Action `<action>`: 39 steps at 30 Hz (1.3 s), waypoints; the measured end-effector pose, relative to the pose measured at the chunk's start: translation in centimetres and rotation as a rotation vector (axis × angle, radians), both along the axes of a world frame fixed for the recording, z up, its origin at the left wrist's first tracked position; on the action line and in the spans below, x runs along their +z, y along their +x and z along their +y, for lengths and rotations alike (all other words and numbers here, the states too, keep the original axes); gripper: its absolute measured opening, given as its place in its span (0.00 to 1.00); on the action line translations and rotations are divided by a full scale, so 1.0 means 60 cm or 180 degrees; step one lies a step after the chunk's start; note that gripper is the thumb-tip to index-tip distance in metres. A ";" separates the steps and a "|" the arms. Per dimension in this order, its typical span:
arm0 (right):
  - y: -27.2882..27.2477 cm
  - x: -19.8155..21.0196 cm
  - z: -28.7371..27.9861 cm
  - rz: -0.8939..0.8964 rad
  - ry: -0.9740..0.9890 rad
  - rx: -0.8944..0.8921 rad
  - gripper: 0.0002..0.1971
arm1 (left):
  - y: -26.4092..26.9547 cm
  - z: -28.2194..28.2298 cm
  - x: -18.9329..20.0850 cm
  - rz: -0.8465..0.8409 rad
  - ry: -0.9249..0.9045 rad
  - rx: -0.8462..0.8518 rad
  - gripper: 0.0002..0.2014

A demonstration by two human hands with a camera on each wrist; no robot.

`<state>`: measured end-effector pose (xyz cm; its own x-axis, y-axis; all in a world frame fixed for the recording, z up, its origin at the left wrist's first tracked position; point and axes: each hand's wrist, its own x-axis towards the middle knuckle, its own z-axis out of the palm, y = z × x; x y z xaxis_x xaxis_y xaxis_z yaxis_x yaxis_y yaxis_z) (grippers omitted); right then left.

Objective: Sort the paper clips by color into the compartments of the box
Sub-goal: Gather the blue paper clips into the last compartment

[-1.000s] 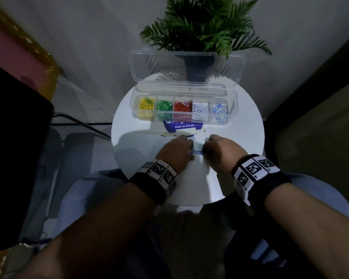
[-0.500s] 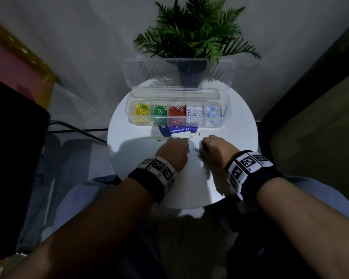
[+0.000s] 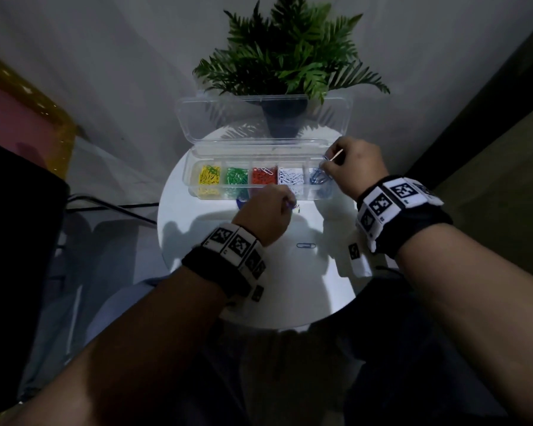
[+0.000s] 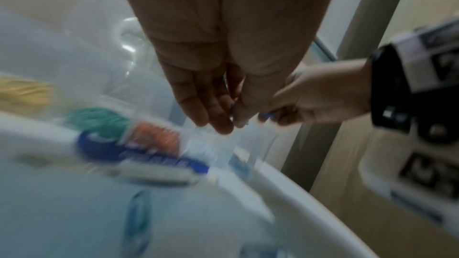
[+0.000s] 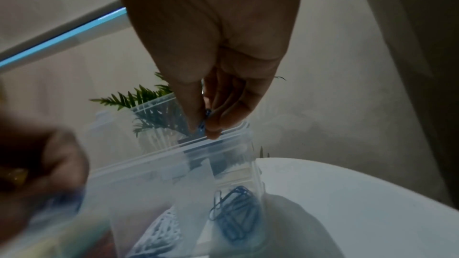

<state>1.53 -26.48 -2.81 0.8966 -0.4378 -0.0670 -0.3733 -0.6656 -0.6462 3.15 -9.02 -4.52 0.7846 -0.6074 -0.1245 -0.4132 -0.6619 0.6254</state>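
Note:
The clear box [image 3: 187, 176] stands open on the round white table [image 3: 197, 241], its compartments holding yellow [image 3: 209, 176], green [image 3: 237, 176], red [image 3: 260, 178], white [image 3: 291, 178] and blue clips [image 5: 236, 217] from left to right. My right hand [image 3: 325, 162] hovers over the blue compartment and pinches a blue clip [image 5: 203, 123] between thumb and fingers. My left hand [image 3: 290, 204] is just in front of the box near the white compartment, pinching another blue clip [image 4: 232, 107]. One blue clip [image 3: 306, 245] lies loose on the table between my wrists.
The box lid [image 3: 228, 118] stands up behind the compartments, with a potted fern [image 3: 285, 66] right behind it. A blue sticker [image 3: 240, 202] shows on the table in front of the box. A cable [image 3: 111, 202] runs off to the left below the table.
Both hands left the middle of the table. The right one rose to the blue compartment with a clip. The left one moved toward the box front with another.

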 end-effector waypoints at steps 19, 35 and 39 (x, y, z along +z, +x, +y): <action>-0.117 -0.061 0.042 0.0727 0.0144 0.0823 0.11 | 0.041 -0.091 0.017 -0.0218 -0.0419 -0.0081 0.15; -0.114 -0.094 0.090 0.0862 -0.0001 0.0726 0.07 | -0.010 0.105 -0.044 0.0421 0.1091 0.0654 0.20; -0.115 -0.096 0.095 0.0935 -0.0110 0.0734 0.10 | -0.025 0.077 -0.049 0.0176 0.1095 0.0472 0.23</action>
